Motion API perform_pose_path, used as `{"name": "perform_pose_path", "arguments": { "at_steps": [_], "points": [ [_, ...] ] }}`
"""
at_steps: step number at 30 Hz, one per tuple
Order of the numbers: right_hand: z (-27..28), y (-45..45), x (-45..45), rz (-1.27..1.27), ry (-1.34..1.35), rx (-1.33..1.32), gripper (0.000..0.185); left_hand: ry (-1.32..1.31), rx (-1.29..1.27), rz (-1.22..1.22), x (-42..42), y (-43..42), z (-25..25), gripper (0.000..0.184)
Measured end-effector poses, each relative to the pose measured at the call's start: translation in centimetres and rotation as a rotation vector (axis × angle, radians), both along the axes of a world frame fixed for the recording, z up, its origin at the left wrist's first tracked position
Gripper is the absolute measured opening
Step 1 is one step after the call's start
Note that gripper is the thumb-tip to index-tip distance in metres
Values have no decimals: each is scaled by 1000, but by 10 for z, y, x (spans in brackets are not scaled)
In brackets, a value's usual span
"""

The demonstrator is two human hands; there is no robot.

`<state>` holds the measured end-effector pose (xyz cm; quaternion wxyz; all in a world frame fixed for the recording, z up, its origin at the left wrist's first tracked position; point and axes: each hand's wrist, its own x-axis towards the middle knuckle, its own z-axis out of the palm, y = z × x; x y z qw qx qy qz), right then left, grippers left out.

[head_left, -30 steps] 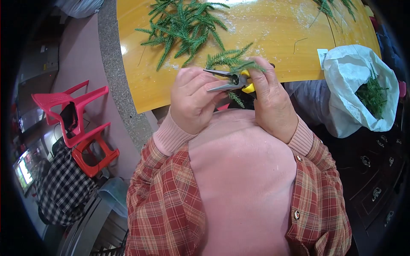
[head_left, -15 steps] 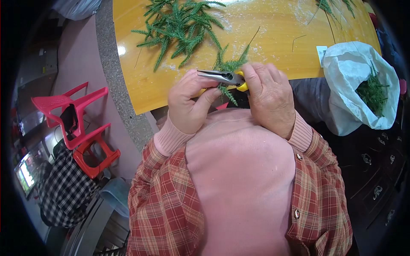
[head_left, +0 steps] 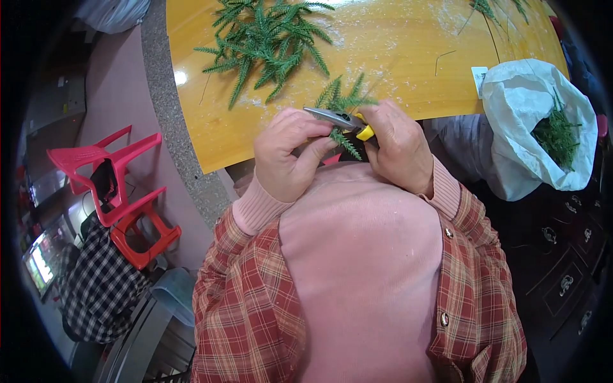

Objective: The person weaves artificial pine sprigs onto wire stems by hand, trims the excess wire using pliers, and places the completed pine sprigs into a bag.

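My right hand (head_left: 402,145) is closed round the yellow handles of a pair of pliers (head_left: 333,117), whose grey jaws point left across a green artificial sprig (head_left: 345,142). My left hand (head_left: 288,152) pinches that sprig between thumb and fingers, just beneath the jaws. Needled tips of the sprig stick out above and below the pliers. The exact spot where the jaws meet the stem is hidden. Beyond my hands, a pile of similar green sprigs (head_left: 268,48) lies on the yellow wooden table (head_left: 396,70).
A white sack (head_left: 511,96) holding green sprigs stands at the table's right edge. Thin wire pieces and white flecks lie on the tabletop. To the left are a pink plastic chair (head_left: 96,159) and a red stool (head_left: 143,236). Dark drawers (head_left: 555,268) stand at lower right.
The pliers have tilted, with their jaws now sloping down toward the handles. My right hand has turned and shifted slightly lower, and the sprig has shifted with the hands.
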<state>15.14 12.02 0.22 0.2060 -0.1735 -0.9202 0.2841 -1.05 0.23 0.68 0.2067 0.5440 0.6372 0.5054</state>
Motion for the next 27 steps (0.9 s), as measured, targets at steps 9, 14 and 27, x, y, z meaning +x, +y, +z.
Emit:
{"name": "perform_pose_path", "arguments": {
  "at_steps": [9, 14, 27],
  "points": [
    [2, 2, -9, -22, -28, 47, 40, -527, -127, 161, 9, -3, -14, 12],
    [24, 0, -1, 16, -56, -238, 47, -509, -89, 162, 4, -7, -15, 12],
    [25, 15, 10, 161, 399, -1651, 55, -600, -52, 234, 3, -11, -11, 13]
  ]
}}
